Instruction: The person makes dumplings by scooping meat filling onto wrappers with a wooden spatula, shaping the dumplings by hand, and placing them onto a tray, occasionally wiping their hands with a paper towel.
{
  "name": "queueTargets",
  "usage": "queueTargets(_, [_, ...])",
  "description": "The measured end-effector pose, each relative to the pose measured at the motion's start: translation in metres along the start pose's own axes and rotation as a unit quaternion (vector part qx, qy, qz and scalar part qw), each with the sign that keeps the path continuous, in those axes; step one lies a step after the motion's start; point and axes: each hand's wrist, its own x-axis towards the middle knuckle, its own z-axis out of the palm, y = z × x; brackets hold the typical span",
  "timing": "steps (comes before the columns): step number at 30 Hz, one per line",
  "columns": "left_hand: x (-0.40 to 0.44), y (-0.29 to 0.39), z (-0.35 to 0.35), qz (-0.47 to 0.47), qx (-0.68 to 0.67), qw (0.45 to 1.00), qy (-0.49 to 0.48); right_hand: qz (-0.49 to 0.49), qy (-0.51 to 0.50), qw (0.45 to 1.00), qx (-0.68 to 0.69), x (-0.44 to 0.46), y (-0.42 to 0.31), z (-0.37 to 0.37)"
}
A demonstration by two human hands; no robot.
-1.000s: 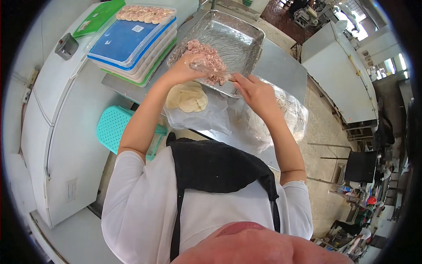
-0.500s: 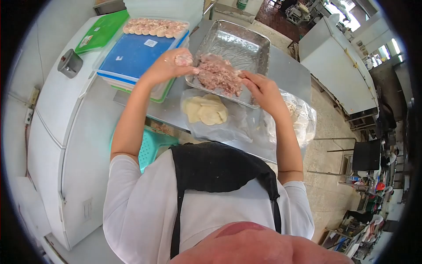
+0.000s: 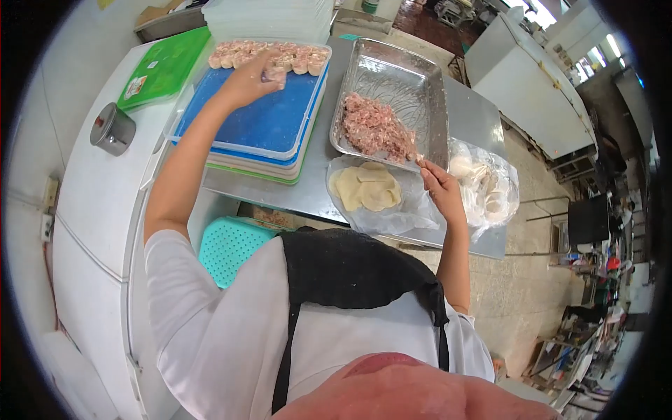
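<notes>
My left hand [image 3: 250, 82] is over the blue tray [image 3: 269, 115], with its fingers closed round a meat-filled dumpling [image 3: 275, 75]. Rows of open-topped dumplings [image 3: 301, 56] stand along the tray's far edge, right beside that hand. At the near right corner of a metal pan [image 3: 439, 105], my right hand [image 3: 442, 190] pinches something small and pale, mostly hidden by the fingers. Ground meat [image 3: 374, 126] is heaped in the pan's near left part. Round dough wrappers [image 3: 367, 187] lie on a plastic sheet in front of the pan.
A plastic bag of pale round pieces [image 3: 486, 185] sits at the table's right. To the left are a white freezer [image 3: 84, 189], a metal canister [image 3: 113, 129] and a green lid [image 3: 164, 70]. Clear containers [image 3: 266, 19] are stacked behind the tray. A turquoise stool [image 3: 231, 245] stands below.
My left hand has moved from beside the pan to the dumpling rows, carrying the dumpling. My right hand has drawn back from the meat to the pan's near corner. The view has shifted.
</notes>
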Motion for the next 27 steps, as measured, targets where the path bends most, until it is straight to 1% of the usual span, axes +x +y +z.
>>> queueTargets(1, [0.008,0.006,0.006,0.006,-0.004,1.0,-0.004,0.004,0.007,1.0,0.0,-0.003,-0.001,0.001])
queueTargets(3, [0.022,0.017,0.017,-0.016,0.018,0.997,-0.073,0.001,0.008,1.0,-0.013,-0.008,-0.006,0.002])
queueTargets(4, [0.027,0.014,0.026,-0.011,0.016,0.997,-0.077,0.004,0.014,1.0,-0.013,-0.009,-0.009,0.002])
queueTargets(6, [0.035,0.011,0.047,0.091,0.039,0.995,-0.017,0.012,0.006,1.0,-0.014,-0.013,-0.012,0.001])
queueTargets(7, [0.039,0.013,0.051,0.095,0.036,0.995,-0.02,0.015,0.011,1.0,-0.014,-0.015,-0.011,0.001])
queueTargets(9, [0.046,0.021,0.054,0.041,0.065,0.995,-0.07,0.006,0.018,0.998,-0.058,-0.017,-0.008,0.0])
queueTargets(10, [0.047,0.029,0.05,0.043,0.063,0.994,-0.073,0.009,0.02,0.998,-0.057,-0.017,-0.005,0.0])
queueTargets(12, [0.045,0.041,0.045,0.016,0.037,0.994,-0.101,-0.029,0.014,0.997,-0.065,-0.012,0.0,-0.002])
queueTargets(13, [0.047,0.035,0.051,0.017,0.037,0.993,-0.107,-0.025,0.016,0.998,-0.062,-0.007,0.003,-0.005])
queueTargets(14, [0.05,0.023,0.06,0.056,0.006,0.995,-0.081,-0.049,0.008,0.992,-0.119,0.0,0.006,-0.01])
queueTargets(15, [0.05,0.015,0.066,0.095,-0.027,0.993,-0.056,-0.072,0.0,0.982,-0.175,0.008,0.01,-0.016])
queueTargets(16, [0.048,0.02,0.064,0.097,-0.028,0.993,-0.066,-0.086,0.004,0.96,-0.267,0.017,0.006,-0.024])
queueTargets(17, [0.048,0.03,0.056,0.069,-0.023,0.993,-0.09,-0.098,0.007,0.929,-0.357,0.028,-0.002,-0.035])
queueTargets(18, [0.048,0.034,0.052,0.041,-0.017,0.993,-0.112,-0.081,-0.022,0.892,-0.444,0.043,-0.007,-0.049])
queueTargets(19, [0.052,0.017,0.057,0.076,0.028,0.992,-0.1,-0.065,-0.052,0.845,-0.528,0.058,-0.009,-0.062])
queueTargets(20, [0.049,0.021,0.057,0.075,0.027,0.991,-0.106,-0.061,-0.054,0.847,-0.525,0.072,-0.008,-0.072])
queueTargets(21, [0.043,0.032,0.051,0.067,0.136,0.986,-0.07,-0.086,-0.06,0.822,-0.559,0.087,-0.006,-0.08])
queueTargets(22, [0.035,0.047,0.044,0.056,0.243,0.968,-0.033,-0.113,-0.067,0.795,-0.592,0.094,-0.002,-0.084])
queueTargets(23, [0.027,0.075,0.039,0.042,0.23,0.972,0.011,-0.114,-0.072,0.795,-0.591,0.097,0.008,-0.079])
queueTargets(24, [0.017,0.102,0.043,0.037,0.231,0.972,0.009,-0.132,-0.086,0.789,-0.594,0.102,0.024,-0.068])
queueTargets(25, [0.008,0.129,0.049,0.014,0.1,0.995,0.012,-0.15,-0.1,0.783,-0.596,0.108,0.033,-0.058])
queueTargets(26, [-0.002,0.152,0.057,-0.009,-0.032,0.999,0.016,-0.155,-0.106,0.783,-0.593,0.1,0.033,-0.049])
queueTargets(27, [-0.015,0.167,0.072,0.024,-0.07,0.997,-0.016,-0.199,-0.131,0.766,-0.597,0.081,0.033,-0.038])
